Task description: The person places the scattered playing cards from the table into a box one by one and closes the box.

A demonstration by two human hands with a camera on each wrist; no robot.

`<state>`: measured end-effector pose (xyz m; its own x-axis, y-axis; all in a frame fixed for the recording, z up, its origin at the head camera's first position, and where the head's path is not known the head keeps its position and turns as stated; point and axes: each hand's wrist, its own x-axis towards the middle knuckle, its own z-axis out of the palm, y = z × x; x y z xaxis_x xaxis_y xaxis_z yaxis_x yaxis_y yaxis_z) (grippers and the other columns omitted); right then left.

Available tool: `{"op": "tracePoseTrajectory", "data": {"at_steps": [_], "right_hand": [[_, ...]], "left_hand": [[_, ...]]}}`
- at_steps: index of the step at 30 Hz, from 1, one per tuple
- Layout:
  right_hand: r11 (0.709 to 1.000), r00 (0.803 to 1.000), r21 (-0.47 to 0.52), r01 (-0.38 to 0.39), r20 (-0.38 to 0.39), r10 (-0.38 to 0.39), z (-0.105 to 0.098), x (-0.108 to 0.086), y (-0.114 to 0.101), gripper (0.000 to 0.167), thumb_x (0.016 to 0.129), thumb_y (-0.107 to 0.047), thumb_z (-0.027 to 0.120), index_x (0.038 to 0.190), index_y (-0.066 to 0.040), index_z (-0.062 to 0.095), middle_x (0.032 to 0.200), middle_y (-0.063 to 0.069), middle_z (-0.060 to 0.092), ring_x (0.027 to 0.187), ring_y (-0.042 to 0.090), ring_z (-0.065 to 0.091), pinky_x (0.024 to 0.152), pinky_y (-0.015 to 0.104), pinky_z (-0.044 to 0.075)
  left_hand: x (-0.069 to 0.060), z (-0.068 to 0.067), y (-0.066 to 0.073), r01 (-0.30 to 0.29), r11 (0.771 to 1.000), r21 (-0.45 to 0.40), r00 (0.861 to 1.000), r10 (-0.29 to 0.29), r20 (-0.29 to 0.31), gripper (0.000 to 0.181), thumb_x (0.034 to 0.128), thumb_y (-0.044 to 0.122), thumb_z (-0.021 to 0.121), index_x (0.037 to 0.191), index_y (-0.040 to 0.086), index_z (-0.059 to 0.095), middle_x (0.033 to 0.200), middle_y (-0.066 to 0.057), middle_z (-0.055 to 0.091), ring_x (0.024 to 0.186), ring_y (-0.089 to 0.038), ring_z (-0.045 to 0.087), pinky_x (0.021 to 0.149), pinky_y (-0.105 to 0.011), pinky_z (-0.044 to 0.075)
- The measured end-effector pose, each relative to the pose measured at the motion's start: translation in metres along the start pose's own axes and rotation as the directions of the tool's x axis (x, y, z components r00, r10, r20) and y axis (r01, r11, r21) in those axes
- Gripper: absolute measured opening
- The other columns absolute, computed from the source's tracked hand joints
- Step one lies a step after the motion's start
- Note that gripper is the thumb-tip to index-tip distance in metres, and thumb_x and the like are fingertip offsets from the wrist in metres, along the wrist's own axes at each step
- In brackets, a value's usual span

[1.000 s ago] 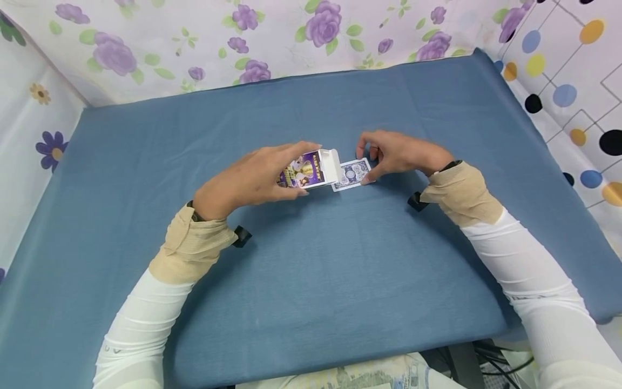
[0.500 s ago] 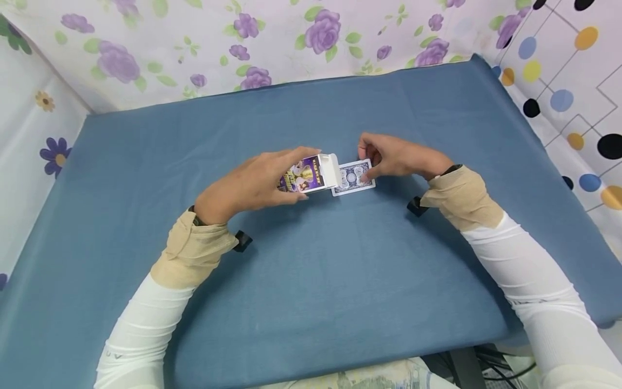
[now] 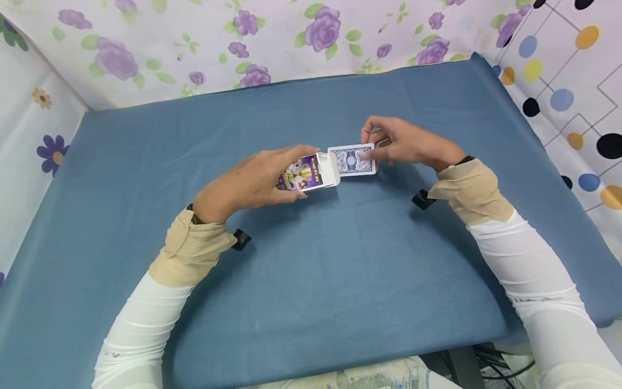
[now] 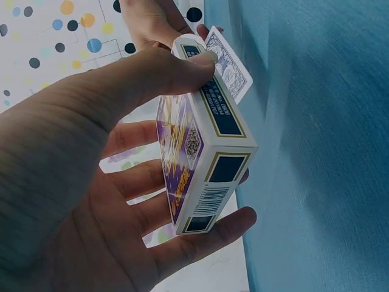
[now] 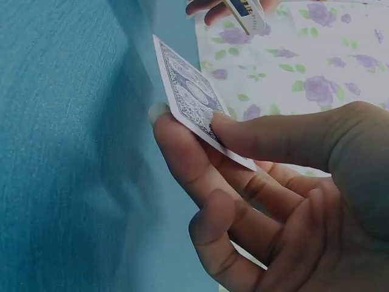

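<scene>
My left hand [image 3: 252, 178] grips a purple and white card box [image 3: 302, 174] between thumb and fingers, its white flap end facing right. In the left wrist view the box [image 4: 185, 152] shows a barcode on its near end, with the thumb across one narrow side. A playing card [image 3: 353, 160] with a blue patterned back is pinched by my right hand [image 3: 405, 143], close beside the box's flap end. In the right wrist view, the thumb lies on the card's patterned face [image 5: 191, 91] and fingers support it from beneath. Whether more than one card is held, I cannot tell.
A blue cloth [image 3: 311, 270] covers the table under both hands. Flowered sheeting [image 3: 194, 48] stands along the back edge, and dotted sheeting [image 3: 573, 108] along the right. Cables [image 3: 507, 370] hang below the front edge at the right.
My right hand has moved up and slightly right, lifting the card away from the cloth and turning it level with the box's flap end. The left hand and box stay nearly in place.
</scene>
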<state>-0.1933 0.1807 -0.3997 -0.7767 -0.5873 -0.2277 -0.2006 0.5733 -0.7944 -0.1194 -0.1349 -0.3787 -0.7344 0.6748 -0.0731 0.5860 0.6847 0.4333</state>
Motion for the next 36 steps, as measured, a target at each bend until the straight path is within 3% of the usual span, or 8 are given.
{"op": "tracePoseTrajectory", "data": {"at_steps": [7,17,21,29,33,36], "right_hand": [[0.999,1.000,0.044,0.001,-0.002,-0.001,-0.002,-0.003,-0.005,0.024,0.099,-0.012,0.067,0.115,-0.006,0.051,0.092,0.017,0.070,0.070,0.043,0.069,0.057,0.038,0.049],[0.994,0.981,0.062,0.091,-0.178,-0.079,-0.009,-0.010,-0.012,0.025,0.098,-0.013,0.068,0.116,-0.006,0.053,0.089,0.019,0.067,0.062,0.043,0.068,0.049,0.036,0.048],[0.986,0.958,0.087,0.140,-0.262,-0.113,-0.010,-0.012,-0.017,0.027,0.097,-0.016,0.070,0.117,-0.007,0.054,0.085,0.020,0.064,0.057,0.037,0.067,0.046,0.033,0.045],[0.952,0.881,0.123,0.280,-0.427,-0.204,-0.008,-0.022,-0.035,0.028,0.096,-0.011,0.069,0.120,-0.003,0.057,0.082,0.022,0.062,0.052,0.029,0.064,0.045,0.030,0.041],[0.935,0.865,0.153,0.319,-0.451,-0.221,-0.005,-0.030,-0.049,0.027,0.096,-0.007,0.068,0.119,0.001,0.057,0.080,0.023,0.060,0.051,0.029,0.063,0.045,0.030,0.040],[0.932,0.866,0.164,0.322,-0.450,-0.220,-0.004,-0.034,-0.054,0.027,0.096,-0.006,0.068,0.118,0.001,0.057,0.079,0.022,0.060,0.051,0.029,0.063,0.045,0.029,0.040]], "left_hand": [[-0.001,0.000,-0.001,0.011,1.000,-0.004,1.000,-0.011,0.002,0.077,0.0914,0.031,0.077,0.156,0.027,0.035,0.143,-0.006,0.053,0.098,-0.020,0.057,0.081,-0.037,0.049],[0.000,0.000,-0.002,-0.005,1.000,-0.008,1.000,0.005,-0.012,0.077,0.0906,0.028,0.078,0.156,0.025,0.036,0.139,-0.007,0.056,0.098,-0.020,0.058,0.079,-0.035,0.050],[-0.002,-0.001,-0.002,0.001,1.000,-0.007,1.000,-0.001,-0.017,0.077,0.0905,0.028,0.078,0.156,0.025,0.036,0.135,-0.007,0.057,0.098,-0.020,0.057,0.079,-0.035,0.050],[-0.004,-0.003,-0.002,0.022,1.000,-0.017,0.999,-0.023,-0.026,0.078,0.0900,0.027,0.079,0.155,0.028,0.036,0.134,-0.006,0.058,0.099,-0.021,0.057,0.081,-0.037,0.051],[-0.003,-0.003,-0.003,0.016,1.000,-0.021,0.999,-0.017,-0.029,0.078,0.0900,0.027,0.078,0.155,0.027,0.036,0.133,-0.006,0.058,0.099,-0.021,0.057,0.080,-0.037,0.051],[-0.002,-0.003,-0.003,0.007,1.000,-0.020,1.000,-0.007,-0.030,0.078,0.0902,0.027,0.078,0.155,0.026,0.036,0.132,-0.005,0.059,0.098,-0.020,0.058,0.079,-0.036,0.051]]}}
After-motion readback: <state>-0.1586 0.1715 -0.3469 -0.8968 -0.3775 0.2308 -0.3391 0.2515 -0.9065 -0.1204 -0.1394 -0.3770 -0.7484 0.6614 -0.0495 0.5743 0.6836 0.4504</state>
